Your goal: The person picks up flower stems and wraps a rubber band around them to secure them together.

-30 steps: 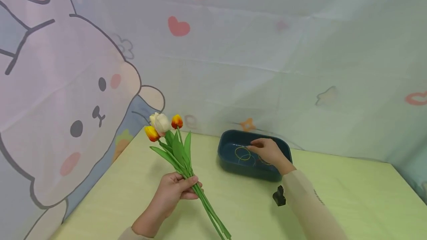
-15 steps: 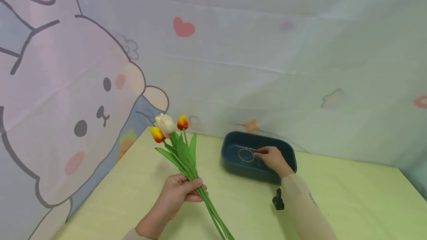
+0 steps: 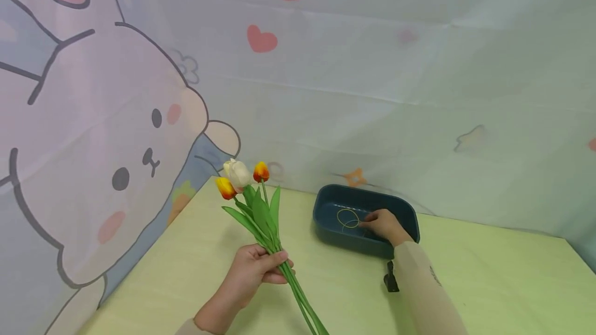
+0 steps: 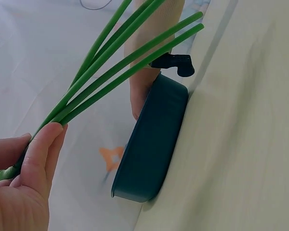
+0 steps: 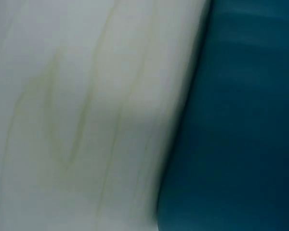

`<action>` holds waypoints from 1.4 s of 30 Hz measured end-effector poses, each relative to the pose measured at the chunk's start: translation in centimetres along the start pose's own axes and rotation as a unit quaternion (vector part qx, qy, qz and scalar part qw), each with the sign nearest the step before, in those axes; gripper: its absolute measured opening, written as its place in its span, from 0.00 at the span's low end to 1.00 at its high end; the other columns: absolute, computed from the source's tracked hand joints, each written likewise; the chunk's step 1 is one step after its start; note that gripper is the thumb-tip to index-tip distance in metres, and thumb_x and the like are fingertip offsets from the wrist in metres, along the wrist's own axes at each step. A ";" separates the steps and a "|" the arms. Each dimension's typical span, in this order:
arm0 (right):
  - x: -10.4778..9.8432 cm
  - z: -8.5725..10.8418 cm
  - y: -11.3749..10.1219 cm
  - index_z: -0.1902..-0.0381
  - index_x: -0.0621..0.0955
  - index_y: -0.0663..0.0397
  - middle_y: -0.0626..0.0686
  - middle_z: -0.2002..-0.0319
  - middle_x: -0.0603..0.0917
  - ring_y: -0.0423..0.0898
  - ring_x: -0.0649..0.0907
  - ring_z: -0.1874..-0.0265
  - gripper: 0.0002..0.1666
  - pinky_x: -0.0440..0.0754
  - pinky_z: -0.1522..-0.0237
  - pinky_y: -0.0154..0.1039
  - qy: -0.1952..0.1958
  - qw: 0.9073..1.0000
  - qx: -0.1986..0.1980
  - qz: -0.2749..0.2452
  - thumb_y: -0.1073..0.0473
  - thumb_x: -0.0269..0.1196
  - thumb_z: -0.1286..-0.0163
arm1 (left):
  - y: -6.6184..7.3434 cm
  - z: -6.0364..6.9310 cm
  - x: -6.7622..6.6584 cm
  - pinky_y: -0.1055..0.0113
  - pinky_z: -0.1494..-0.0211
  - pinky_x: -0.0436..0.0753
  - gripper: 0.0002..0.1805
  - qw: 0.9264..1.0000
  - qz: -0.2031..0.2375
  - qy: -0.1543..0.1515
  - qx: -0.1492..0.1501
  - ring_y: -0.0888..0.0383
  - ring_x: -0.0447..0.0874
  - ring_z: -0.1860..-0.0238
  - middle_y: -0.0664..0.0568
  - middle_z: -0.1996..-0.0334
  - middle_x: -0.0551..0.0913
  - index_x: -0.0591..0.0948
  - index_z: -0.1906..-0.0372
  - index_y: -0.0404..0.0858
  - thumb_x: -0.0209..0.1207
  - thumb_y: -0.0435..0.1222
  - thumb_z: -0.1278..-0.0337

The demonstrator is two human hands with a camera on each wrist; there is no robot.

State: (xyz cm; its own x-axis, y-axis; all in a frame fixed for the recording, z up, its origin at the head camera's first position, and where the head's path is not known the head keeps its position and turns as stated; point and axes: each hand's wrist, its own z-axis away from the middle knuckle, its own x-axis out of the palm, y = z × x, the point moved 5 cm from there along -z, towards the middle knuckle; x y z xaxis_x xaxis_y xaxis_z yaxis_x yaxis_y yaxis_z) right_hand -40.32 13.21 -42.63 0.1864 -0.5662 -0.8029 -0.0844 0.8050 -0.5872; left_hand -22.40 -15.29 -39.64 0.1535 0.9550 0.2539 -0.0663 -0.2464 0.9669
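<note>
Three artificial tulips, a white one (image 3: 237,176) between two orange-yellow ones (image 3: 261,171), rise from green stems (image 3: 298,293) that my left hand (image 3: 249,275) grips between thumb and fingers. In the left wrist view the stem ends (image 4: 135,70) fan out beyond the hand (image 4: 26,178). My right hand (image 3: 385,225) reaches down inside a dark blue basin (image 3: 344,239), fingertips lowered beside thin yellow rings (image 3: 348,217). Whether they pinch a ring cannot be made out. The right wrist view shows the basin's blue surface (image 5: 241,120), blurred, with no hand in sight.
A small black object (image 3: 391,278) stands on the pale green-yellow table (image 3: 489,278), just in front of the basin and left of the right sleeve. Behind the table hangs a cloth (image 3: 363,92) printed with a rabbit and hearts.
My right hand has lowered farther into the basin, its fingers coming down by the rings. The left hand keeps its grip on the stems. The head view has shifted slightly, moving the scene rightward.
</note>
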 end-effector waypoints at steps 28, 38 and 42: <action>-0.2 -0.6 0.5 0.58 0.83 0.70 0.66 0.56 0.83 0.61 0.81 0.55 0.14 0.83 0.54 0.53 0.012 1.000 -0.002 0.006 0.65 0.66 0.40 | -0.6 -0.4 0.1 0.66 0.64 0.88 0.08 1.000 0.005 -0.014 0.000 0.61 0.88 0.71 0.48 0.72 0.88 0.82 0.62 0.27 0.61 0.30 0.39; 0.0 -0.4 -0.2 0.56 0.82 0.73 0.68 0.57 0.83 0.62 0.81 0.54 0.13 0.84 0.56 0.52 -0.002 0.999 -0.047 -0.002 0.68 0.60 0.36 | -0.4 -0.3 -0.2 0.67 0.65 0.88 0.09 1.000 -0.001 -0.003 0.002 0.61 0.88 0.72 0.48 0.72 0.87 0.82 0.61 0.25 0.61 0.30 0.39; 0.0 -0.3 -0.5 0.55 0.83 0.73 0.68 0.55 0.83 0.63 0.80 0.52 0.13 0.84 0.55 0.51 -0.006 0.998 -0.059 -0.010 0.68 0.58 0.34 | -0.4 -0.3 -0.3 0.66 0.64 0.88 0.08 1.000 0.000 -0.003 0.000 0.61 0.88 0.71 0.48 0.72 0.87 0.82 0.62 0.26 0.61 0.30 0.39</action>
State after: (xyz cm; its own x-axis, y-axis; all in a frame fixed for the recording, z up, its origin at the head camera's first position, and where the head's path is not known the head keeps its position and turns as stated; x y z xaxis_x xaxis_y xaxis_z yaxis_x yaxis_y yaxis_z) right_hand -40.63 12.77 -42.37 0.2011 -0.5792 -0.7900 -0.1948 0.7667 -0.6117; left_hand -22.71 -15.47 -40.11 0.1597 0.9542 0.2531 -0.0652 -0.2457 0.9672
